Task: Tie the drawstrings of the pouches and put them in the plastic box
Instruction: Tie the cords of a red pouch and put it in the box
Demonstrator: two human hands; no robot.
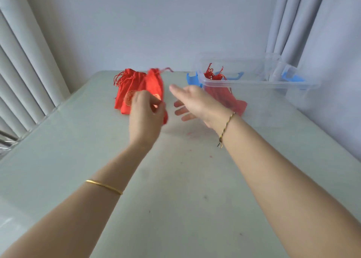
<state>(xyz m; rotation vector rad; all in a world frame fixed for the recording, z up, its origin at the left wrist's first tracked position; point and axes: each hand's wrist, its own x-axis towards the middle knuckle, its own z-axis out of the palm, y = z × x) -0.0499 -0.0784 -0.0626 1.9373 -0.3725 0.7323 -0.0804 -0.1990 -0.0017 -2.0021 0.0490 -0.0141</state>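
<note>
I am seeing the left hand (pixel 145 113) pinching a soft red cloth pouch (pixel 155 85) just left of centre, beside a slumped pile of pouches (pixel 129 87). The right hand (pixel 192 103) is hovering open, fingers spread. At upper right, the clear plastic box (pixel 259 80) is holding what look like blurred red pouches.
</note>
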